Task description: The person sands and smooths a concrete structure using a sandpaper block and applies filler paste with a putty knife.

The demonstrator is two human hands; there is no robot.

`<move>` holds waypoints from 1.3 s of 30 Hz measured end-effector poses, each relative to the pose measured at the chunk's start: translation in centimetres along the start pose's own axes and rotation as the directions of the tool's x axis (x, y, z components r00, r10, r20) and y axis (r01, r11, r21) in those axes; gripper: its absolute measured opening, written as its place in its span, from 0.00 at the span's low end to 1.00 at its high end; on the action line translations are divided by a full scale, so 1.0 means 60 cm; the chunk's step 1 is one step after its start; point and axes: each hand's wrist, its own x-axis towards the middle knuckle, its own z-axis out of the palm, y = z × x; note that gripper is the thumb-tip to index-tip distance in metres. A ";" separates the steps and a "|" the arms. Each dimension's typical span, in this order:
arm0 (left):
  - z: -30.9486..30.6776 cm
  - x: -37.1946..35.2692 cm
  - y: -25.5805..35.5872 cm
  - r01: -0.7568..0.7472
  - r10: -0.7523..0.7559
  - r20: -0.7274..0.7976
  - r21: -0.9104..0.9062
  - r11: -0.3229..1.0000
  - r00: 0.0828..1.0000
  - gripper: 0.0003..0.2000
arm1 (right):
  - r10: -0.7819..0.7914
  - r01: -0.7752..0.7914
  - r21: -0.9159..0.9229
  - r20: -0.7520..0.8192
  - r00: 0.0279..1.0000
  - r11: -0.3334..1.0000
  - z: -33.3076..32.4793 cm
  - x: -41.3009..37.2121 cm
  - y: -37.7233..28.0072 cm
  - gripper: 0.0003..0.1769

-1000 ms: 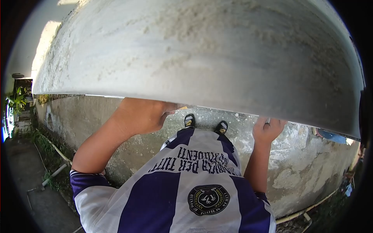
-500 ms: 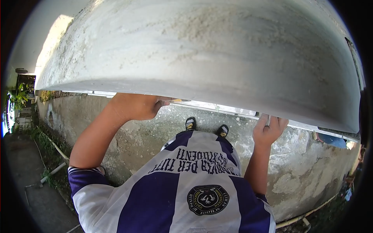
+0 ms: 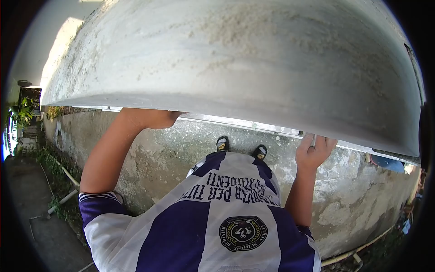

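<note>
A broad grey concrete overhang (image 3: 235,59) fills the upper half of the view. A thin white rail (image 3: 235,122) runs along its lower edge. My left arm reaches up under the overhang; only the wrist of my left hand (image 3: 152,119) shows, and the fingers are hidden behind the concrete. My right hand (image 3: 312,153) is raised to the rail further right, with its fingers curled around the rail's edge. Below me are my purple-and-white striped shirt (image 3: 213,222) and my two sandalled feet (image 3: 240,147) on a rough concrete ledge (image 3: 181,145).
The ledge drops down a stained concrete wall (image 3: 358,199). White pipes (image 3: 63,199) lie on the weedy ground at the lower left, and another pipe (image 3: 358,247) runs along the wall's foot at the right. A blue object (image 3: 387,164) sits at the right under the overhang.
My left hand has slid up and in behind the overhang; a small yellowish thing seen at its fingertips earlier is now hidden. The right hand has stayed on the rail.
</note>
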 end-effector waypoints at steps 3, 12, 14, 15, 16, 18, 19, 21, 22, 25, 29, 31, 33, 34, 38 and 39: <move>0.020 0.030 0.021 -0.022 0.022 0.014 -0.041 0.999 1.000 0.10 | 0.047 -0.047 0.003 0.017 0.999 0.999 0.002 -0.001 -0.002 0.18; 0.034 0.044 0.044 -0.037 0.037 -0.002 -0.094 0.995 0.999 0.10 | 0.058 -0.059 0.023 0.030 0.998 0.998 -0.002 0.002 0.002 0.18; 0.026 0.029 0.021 -0.033 0.035 0.025 -0.076 0.997 0.999 0.10 | 0.085 -0.084 0.078 -0.009 0.996 0.993 0.004 -0.001 0.001 0.18; 0.020 0.024 0.014 -0.036 0.037 0.029 -0.063 0.997 0.999 0.10 | 0.079 -0.078 0.063 -0.013 0.997 0.995 0.004 -0.001 -0.001 0.18; 0.022 0.026 0.016 -0.044 0.046 0.032 -0.061 0.997 0.998 0.10 | 0.071 -0.070 0.050 -0.017 0.997 0.996 0.005 0.000 -0.003 0.18; 0.026 0.045 0.034 -0.061 0.064 0.039 -0.066 0.996 0.997 0.09 | 0.072 -0.071 0.056 -0.018 0.997 0.996 0.005 0.002 -0.002 0.18; 0.031 0.059 0.049 -0.070 0.074 0.047 -0.077 0.995 0.996 0.09 | 0.081 -0.079 0.073 -0.013 0.997 0.994 0.004 0.002 -0.002 0.19; 0.047 0.087 0.082 -0.064 0.074 0.096 -0.102 0.993 0.993 0.09 | 0.074 -0.075 0.064 0.013 0.997 0.995 0.000 0.005 -0.001 0.19; 0.053 0.100 0.097 -0.050 0.066 0.137 -0.118 0.992 0.988 0.09 | 0.063 -0.064 0.034 0.031 0.998 0.997 -0.003 0.009 -0.002 0.18; 0.064 0.122 0.122 -0.055 0.072 0.114 -0.145 0.988 0.991 0.09 | 0.044 -0.042 -0.030 0.047 0.998 0.999 -0.008 0.011 -0.001 0.18; 0.057 0.091 0.101 -0.156 0.149 -0.110 -0.050 0.987 0.983 0.10 | 0.068 -0.070 0.053 0.044 0.997 0.996 -0.003 0.008 0.000 0.18; 0.042 0.058 0.069 -0.148 0.153 -0.101 0.060 0.987 0.983 0.11 | 0.050 -0.050 0.074 0.000 0.999 0.996 0.003 0.007 -0.003 0.18; 0.018 0.028 0.042 -0.097 0.101 -0.036 0.115 0.989 0.994 0.12 | 0.033 -0.033 0.060 -0.001 0.999 0.998 0.002 0.005 0.005 0.18; 0.017 0.030 0.038 -0.126 0.134 -0.060 0.127 0.984 0.989 0.13 | 0.028 -0.029 0.038 0.022 0.999 0.999 -0.001 0.002 0.011 0.18; 0.036 0.049 0.044 -0.268 0.292 -0.192 0.143 0.953 0.937 0.13 | 0.024 -0.024 -0.043 0.018 1.000 0.999 -0.004 0.009 0.004 0.17; 0.041 0.067 0.069 -0.212 0.224 -0.117 0.113 0.971 0.967 0.12 | 0.032 -0.032 -0.010 0.014 0.999 0.999 -0.002 0.009 0.001 0.17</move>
